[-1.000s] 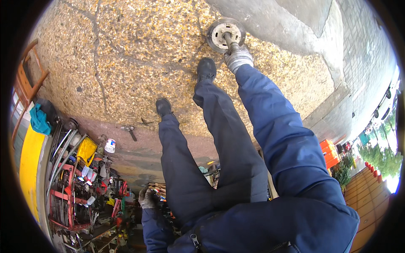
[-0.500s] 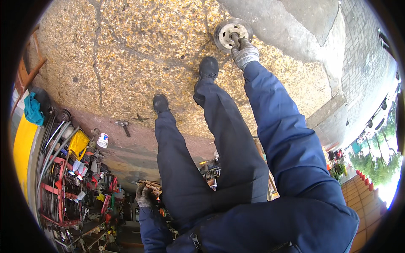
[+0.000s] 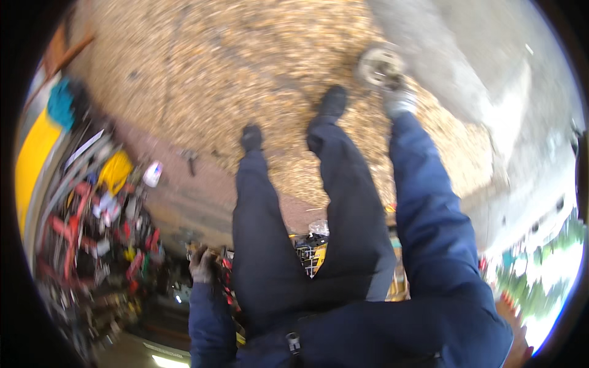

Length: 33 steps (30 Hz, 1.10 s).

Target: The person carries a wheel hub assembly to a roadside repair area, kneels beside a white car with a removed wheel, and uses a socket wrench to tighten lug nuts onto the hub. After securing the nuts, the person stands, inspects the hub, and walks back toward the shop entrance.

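Note:
My right hand [image 3: 399, 97], in a grey-white glove, stretches out past my right shoe [image 3: 332, 100]. Its fingers are closed round the short shaft at the centre of a round metal disc [image 3: 373, 67] with a pale, holed middle. The disc hangs over the speckled ground, smeared by motion. Low on the left is my gloved left hand [image 3: 201, 268], beside my left thigh. Its fingers look partly curled, but blur hides whether anything is in them. Dark clutter lies just past that hand.
Speckled yellow ground [image 3: 233, 67] spreads ahead, meeting grey concrete [image 3: 454, 67] at right. A rack of red tools and parts [image 3: 76, 227] crowds the left, with a yellow panel [image 3: 37, 165] beyond. A white can [image 3: 153, 174] and a dark tool [image 3: 190, 162] lie nearby.
The whole view has turned and blurred, with the scene shifted. The disc in my right hand has swung slightly rightward from my shoe. My left hand remains low beside my thigh.

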### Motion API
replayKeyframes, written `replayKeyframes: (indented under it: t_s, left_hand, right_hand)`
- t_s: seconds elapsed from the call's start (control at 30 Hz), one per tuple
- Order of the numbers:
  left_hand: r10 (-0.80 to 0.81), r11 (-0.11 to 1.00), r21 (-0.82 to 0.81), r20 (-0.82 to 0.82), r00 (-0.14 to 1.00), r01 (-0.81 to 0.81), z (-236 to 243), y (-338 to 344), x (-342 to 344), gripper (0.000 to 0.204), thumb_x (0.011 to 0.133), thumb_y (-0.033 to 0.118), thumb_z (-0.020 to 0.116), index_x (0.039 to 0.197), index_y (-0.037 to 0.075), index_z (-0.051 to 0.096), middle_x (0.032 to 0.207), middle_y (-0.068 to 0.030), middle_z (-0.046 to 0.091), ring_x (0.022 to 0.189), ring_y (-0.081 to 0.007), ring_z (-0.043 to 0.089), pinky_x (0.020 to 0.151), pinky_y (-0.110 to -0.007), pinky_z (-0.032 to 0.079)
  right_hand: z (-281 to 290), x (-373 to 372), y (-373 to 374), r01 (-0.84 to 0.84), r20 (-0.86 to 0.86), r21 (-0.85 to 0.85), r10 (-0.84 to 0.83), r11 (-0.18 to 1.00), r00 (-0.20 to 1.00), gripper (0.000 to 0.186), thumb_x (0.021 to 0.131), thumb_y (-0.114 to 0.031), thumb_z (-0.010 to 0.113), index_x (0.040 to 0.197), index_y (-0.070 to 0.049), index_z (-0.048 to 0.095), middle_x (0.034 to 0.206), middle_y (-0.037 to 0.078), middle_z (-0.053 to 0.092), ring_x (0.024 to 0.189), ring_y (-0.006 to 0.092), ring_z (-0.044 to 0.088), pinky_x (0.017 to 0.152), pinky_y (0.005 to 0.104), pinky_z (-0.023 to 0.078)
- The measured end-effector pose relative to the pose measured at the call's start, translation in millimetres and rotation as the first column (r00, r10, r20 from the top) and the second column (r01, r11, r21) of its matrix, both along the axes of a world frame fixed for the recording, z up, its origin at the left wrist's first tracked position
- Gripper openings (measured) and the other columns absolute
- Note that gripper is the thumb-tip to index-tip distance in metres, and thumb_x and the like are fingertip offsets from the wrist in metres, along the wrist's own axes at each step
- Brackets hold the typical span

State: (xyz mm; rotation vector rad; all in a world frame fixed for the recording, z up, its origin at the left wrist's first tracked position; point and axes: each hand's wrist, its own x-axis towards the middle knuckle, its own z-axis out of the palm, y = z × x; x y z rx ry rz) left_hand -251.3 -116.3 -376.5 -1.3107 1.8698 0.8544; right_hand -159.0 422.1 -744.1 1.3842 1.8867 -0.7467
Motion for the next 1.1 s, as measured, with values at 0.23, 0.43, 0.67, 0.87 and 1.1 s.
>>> replayKeyframes:
  t_s: [0.23,0.43,0.67,0.87,1.1]
  left_hand:
    - [-0.189,0.974,-0.114,0.066,0.98,0.196,0.6,-9.3,-2.9,0.04,0.083,0.016,0.056,0.118,-0.001,0.046,0.078,-0.0096,0.058,0.052,-0.0125,0.05,0.047,-0.026,0.045]
    - [-0.292,0.951,-0.112,-0.004,0.956,0.29,-43.7,-89.0,-24.9,0.032,0.081,0.013,0.059,0.112,0.008,0.052,0.072,-0.006,0.057,0.047,-0.0115,0.05,0.042,-0.025,0.045]
    - [-0.275,0.961,-0.043,-0.061,0.96,0.272,-211.1,-254.3,-52.1,0.028,0.081,0.015,0.06,0.109,0.012,0.053,0.063,-0.0018,0.051,0.045,-0.0098,0.046,0.038,-0.026,0.04]
    - [-0.267,0.963,-0.052,-0.025,0.963,0.265,-354.1,-365.6,-60.9,0.031,0.082,0.015,0.063,0.11,0.009,0.052,0.067,-0.0016,0.052,0.046,-0.0114,0.045,0.039,-0.029,0.038]
    - [-0.425,0.862,-0.277,0.064,0.903,0.425,-427.2,-406.9,-101.0,0.065,0.078,0.038,0.064,0.127,0.003,0.04,0.115,-0.0176,0.053,0.106,-0.0293,0.05,0.088,-0.039,0.04]
  right_hand:
    - [49.6,-3.6,-19.0,0.144,-0.247,0.11,-0.113,0.984,0.962,0.073,0.072,-0.033,0.071,0.126,-0.001,0.035,0.092,0.015,0.064,0.087,0.0229,0.06,0.079,0.0315,0.044]
    - [64.6,64.2,-36.1,0.175,-0.302,0.113,-0.134,0.978,0.944,0.059,0.071,-0.022,0.073,0.118,-0.002,0.044,0.073,0.008,0.06,0.069,0.0169,0.055,0.064,0.0288,0.045]
    - [136.4,168.0,-135.4,0.238,-0.047,0.168,-0.234,0.956,0.971,0.053,0.076,-0.024,0.068,0.12,-0.004,0.046,0.07,0.008,0.06,0.063,0.0166,0.055,0.062,0.0316,0.045]
    - [165.2,127.1,-206.6,0.033,0.002,0.133,-0.033,0.991,0.999,0.048,0.08,-0.02,0.064,0.12,-0.003,0.045,0.078,0.008,0.058,0.055,0.0138,0.053,0.043,0.0283,0.043]
    - [76.1,40.4,-249.6,0.0,-0.11,-0.055,-0.006,0.998,0.994,0.038,0.084,-0.019,0.059,0.117,-0.003,0.049,0.077,0.006,0.057,0.056,0.0115,0.051,0.045,0.0253,0.044]
